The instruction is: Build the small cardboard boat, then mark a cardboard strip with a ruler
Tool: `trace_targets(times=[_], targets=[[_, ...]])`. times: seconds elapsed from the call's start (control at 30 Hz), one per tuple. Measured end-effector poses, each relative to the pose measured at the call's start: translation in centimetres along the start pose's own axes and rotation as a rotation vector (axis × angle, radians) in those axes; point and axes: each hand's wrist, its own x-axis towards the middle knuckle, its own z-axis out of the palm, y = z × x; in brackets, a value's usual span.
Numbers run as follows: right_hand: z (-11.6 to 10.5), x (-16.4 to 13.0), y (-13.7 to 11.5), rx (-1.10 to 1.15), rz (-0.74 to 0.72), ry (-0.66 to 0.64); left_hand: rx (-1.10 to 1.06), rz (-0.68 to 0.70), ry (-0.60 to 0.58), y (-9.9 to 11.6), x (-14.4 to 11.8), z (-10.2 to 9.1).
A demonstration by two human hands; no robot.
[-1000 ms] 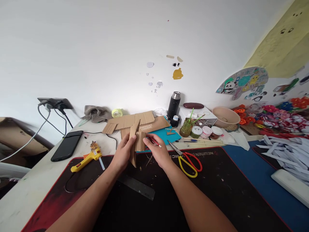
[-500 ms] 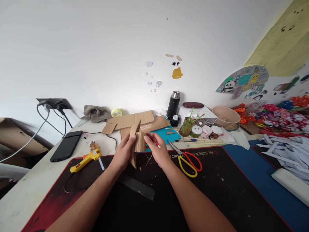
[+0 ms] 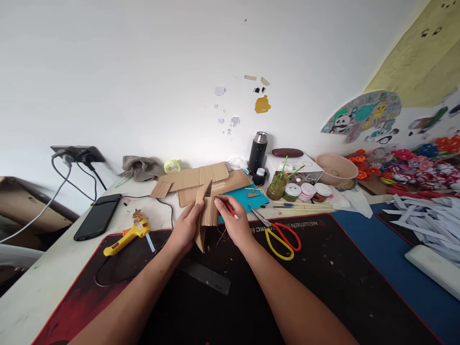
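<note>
My left hand (image 3: 185,227) grips a small folded cardboard piece (image 3: 205,214) and holds it upright over the black desk mat (image 3: 323,268). My right hand (image 3: 233,223) holds a red pen (image 3: 230,209) between its fingers, and its fingertips touch the right side of the same cardboard piece. Both hands meet at the far middle of the mat. Larger flat cardboard sheets (image 3: 201,179) lie just behind them on the table.
Yellow glue gun (image 3: 125,235) and black phone (image 3: 97,216) lie at left. A dark ruler (image 3: 206,278) sits on the mat near me. Scissors (image 3: 280,232) lie right of my hands. Paint jars (image 3: 305,191), a black flask (image 3: 258,152), a bowl (image 3: 336,170) and paper strips (image 3: 427,220) are at the right.
My right hand has moved slightly left onto the cardboard piece, pen still in it. The view has tipped up a little. My left hand keeps its grip.
</note>
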Motion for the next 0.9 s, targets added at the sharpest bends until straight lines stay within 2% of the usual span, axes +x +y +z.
trace_targets(times=[0.23,0.37,0.67,0.9], targets=[[0.3,-0.1,0.0,0.020,-0.001,0.023,-0.019,0.018,0.037,0.5,-0.1,0.8],[0.3,-0.1,-0.2,0.049,0.041,0.025,0.014,0.033,0.010,0.4,0.0,0.7],[0.3,-0.3,-1.2,0.240,0.276,0.034,0.084,0.220,-0.103,-0.2,0.4,-0.2],[0.7,-0.4,-1.2,0.277,0.266,0.038,0.154,0.305,-0.117,-0.1,0.3,-0.3]])
